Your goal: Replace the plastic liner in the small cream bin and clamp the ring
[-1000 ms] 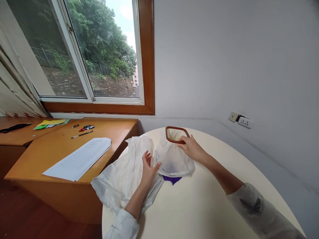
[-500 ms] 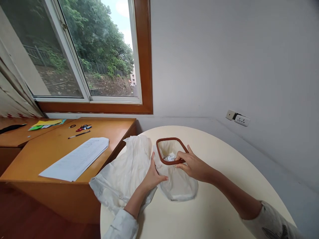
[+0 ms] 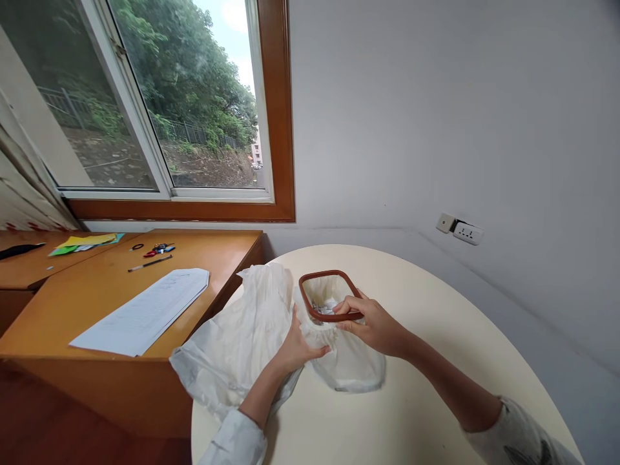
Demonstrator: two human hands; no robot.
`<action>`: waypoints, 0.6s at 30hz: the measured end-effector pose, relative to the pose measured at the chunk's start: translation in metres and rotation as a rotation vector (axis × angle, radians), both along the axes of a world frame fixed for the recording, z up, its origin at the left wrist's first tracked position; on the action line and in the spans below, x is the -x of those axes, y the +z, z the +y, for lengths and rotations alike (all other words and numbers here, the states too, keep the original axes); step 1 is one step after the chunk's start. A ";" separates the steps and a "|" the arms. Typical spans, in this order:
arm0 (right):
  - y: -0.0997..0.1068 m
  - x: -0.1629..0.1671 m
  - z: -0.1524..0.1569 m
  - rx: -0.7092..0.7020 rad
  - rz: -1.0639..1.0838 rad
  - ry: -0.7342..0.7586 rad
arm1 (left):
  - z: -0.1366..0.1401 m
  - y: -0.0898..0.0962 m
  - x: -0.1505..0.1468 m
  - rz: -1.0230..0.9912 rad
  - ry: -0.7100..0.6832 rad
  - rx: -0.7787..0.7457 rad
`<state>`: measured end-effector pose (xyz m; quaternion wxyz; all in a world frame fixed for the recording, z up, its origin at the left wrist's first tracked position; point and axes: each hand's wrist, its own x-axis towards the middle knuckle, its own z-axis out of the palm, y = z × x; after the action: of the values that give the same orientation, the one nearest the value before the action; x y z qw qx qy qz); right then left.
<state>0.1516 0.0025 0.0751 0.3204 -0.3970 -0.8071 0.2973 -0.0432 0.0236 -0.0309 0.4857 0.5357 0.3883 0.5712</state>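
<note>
Two hands flank a small bin (image 3: 325, 274), which stands between them on the round desk (image 3: 436, 407), ahead of the person. The right hand (image 3: 374, 327) is the closer one to the rim: it grips the near right corner, fingers curled over into the opening and thumb outside below. The left hand (image 3: 295, 349) is spread wide at the near left side, a little lower than the rim, thumb and fingers apart; it grips nothing firmly, and whether its fingertips press the bin cannot be told. The opening faces up and looks nearly square, so no long axis stands out.

The bin has a brown rim with rounded corners. A thin white bag (image 3: 351, 373) hangs loosely outside it, gathered just under the rim and flaring toward the person. Whitish scraps (image 3: 328, 307) lie inside. A second, crumpled white plastic bag (image 3: 249, 323) spreads just left of the left hand.
</note>
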 end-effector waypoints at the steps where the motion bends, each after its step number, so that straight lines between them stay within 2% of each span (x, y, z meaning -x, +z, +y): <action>1: 0.000 0.000 0.000 0.010 0.027 -0.005 | 0.000 0.001 0.000 0.010 -0.006 -0.004; 11: 0.008 0.007 0.000 -0.062 0.140 -0.085 | 0.000 -0.002 0.000 0.135 -0.040 -0.055; 15: 0.008 0.003 0.008 -0.006 0.339 -0.123 | 0.002 -0.007 0.001 0.122 -0.007 0.002; 18: 0.011 -0.011 0.018 0.031 0.484 -0.188 | 0.002 -0.008 0.000 0.139 0.005 0.047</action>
<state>0.1625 0.0202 0.0857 0.5241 -0.3925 -0.6619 0.3650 -0.0435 0.0258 -0.0387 0.4687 0.5615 0.4359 0.5244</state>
